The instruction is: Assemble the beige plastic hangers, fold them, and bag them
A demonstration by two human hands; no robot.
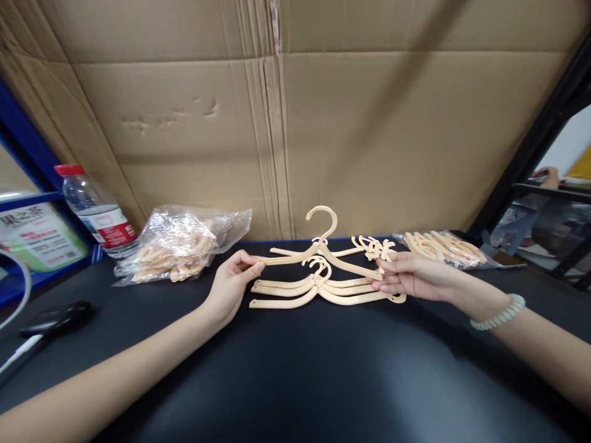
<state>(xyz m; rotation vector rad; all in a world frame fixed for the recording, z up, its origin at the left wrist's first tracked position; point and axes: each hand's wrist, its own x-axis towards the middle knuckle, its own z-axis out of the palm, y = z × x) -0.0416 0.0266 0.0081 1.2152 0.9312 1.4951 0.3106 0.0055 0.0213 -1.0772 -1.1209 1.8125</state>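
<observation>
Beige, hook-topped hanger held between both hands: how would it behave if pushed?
The beige hanger is probably light, given its slim arms. Its hook stands unsupported between left hand and right hand, suggesting stiffness. Its narrow centre might flex.

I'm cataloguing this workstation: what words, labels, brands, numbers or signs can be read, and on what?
"果之茶": on the white-and-green package at left; its smaller print is too blurred to read.
Bottle label: print too small and blurred to read.
Strip on the cardboard, top centre: reddish marks, unreadable.
Held hanger: no lettering visible.
</observation>
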